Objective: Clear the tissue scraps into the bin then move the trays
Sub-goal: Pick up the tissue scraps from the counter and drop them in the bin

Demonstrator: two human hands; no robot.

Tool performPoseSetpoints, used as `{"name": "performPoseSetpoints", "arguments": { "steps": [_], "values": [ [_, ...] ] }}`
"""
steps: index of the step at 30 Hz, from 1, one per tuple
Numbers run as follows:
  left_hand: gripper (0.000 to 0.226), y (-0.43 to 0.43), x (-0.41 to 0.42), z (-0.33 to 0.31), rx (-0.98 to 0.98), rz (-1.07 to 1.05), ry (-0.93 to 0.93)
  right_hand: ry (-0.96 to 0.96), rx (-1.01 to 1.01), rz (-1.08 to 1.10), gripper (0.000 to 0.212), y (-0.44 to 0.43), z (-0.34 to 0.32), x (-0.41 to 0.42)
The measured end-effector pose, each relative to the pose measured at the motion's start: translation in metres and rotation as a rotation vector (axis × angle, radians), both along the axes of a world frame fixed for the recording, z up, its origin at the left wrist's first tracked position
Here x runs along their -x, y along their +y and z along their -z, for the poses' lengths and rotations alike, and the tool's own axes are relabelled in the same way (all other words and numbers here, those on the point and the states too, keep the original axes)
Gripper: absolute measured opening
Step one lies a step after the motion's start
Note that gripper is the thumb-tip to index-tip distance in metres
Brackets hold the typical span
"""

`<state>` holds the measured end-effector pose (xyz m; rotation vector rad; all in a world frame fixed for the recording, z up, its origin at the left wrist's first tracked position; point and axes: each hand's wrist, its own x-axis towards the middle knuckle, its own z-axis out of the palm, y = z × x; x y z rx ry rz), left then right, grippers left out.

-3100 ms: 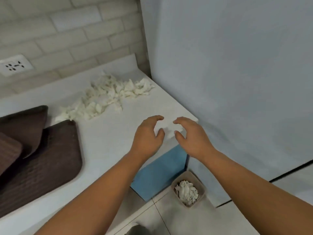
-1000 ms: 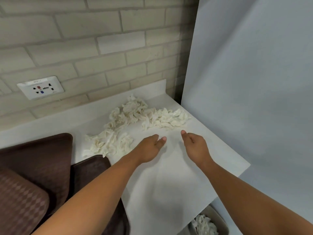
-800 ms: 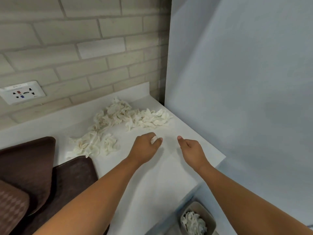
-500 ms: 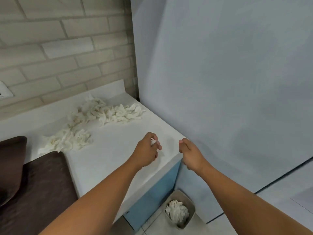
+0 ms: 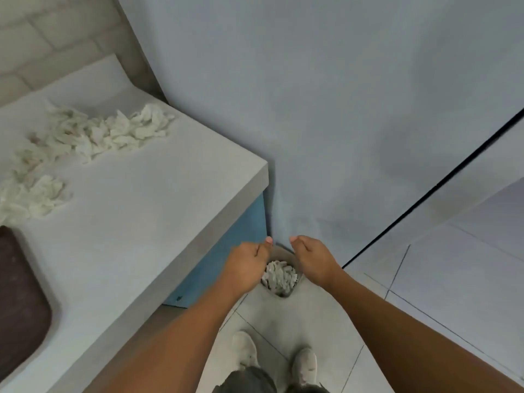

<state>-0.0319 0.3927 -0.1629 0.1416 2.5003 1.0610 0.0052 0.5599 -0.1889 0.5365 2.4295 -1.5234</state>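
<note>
Both of your hands are off the worktop point(image 5: 141, 222) and above the bin point(image 5: 281, 253), close together but apart. On the left grip point(image 5: 248, 268) the fingers are curled under and the thumb lies along the index finger. On the right grip point(image 5: 313, 258) the fingers are also curled downward. The palms face away from the camera, so you cannot tell whether either grip holds anything.

The bin stands on the floor point(image 5: 425, 293), in the corner between the blue cabinet point(image 5: 224, 251) and the grey wall point(image 5: 340, 109). A heap of scraps point(image 5: 279, 275) lies inside it, visible between your hands.

More scraps lie on the worktop:
- One pile point(image 5: 113, 131) is near the back edge, close to the wall.
- A smaller pile point(image 5: 31, 194) is further left, just behind the tray point(image 5: 19, 307).

The dark brown tray lies flat at the left edge of the view. Your shoes point(image 5: 245, 350) are on the floor tiles in front of the bin.
</note>
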Motion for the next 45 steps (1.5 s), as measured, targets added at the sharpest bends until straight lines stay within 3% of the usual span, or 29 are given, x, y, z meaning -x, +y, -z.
{"name": "performPoseSetpoints", "arguments": {
  "steps": [3,12,19,23,28,32,36,45],
  "values": [
    [0.061,0.004,0.000,0.055,0.045,0.023,-0.077,-0.082,-0.082,-0.008,0.032,0.002,0.048,-0.004],
    [0.056,0.019,0.027,0.255,0.156,0.052,-0.288,-0.250,-0.176,0.037,0.043,0.032,0.237,0.007],
    [0.021,0.024,0.051,0.396,0.220,0.163,-0.445,-0.283,0.134,0.254,0.035,0.029,0.357,0.014],
    [0.030,0.033,0.067,0.455,0.341,0.286,-0.384,-0.280,0.165,0.252,0.030,0.026,0.403,0.009],
    [0.036,0.047,0.091,0.508,0.389,0.252,-0.249,-0.289,0.052,0.115,0.036,0.034,0.446,0.007],
    [0.048,0.053,0.102,0.536,0.429,0.203,-0.237,-0.244,0.030,0.188,0.026,0.038,0.464,0.007],
    [0.052,0.056,0.101,0.541,0.422,0.225,-0.175,-0.237,0.007,0.220,0.017,0.037,0.467,0.012],
    [0.043,0.034,0.085,0.526,0.247,0.173,-0.149,-0.160,-0.146,0.188,0.025,0.013,0.479,0.066]
  ]
}}
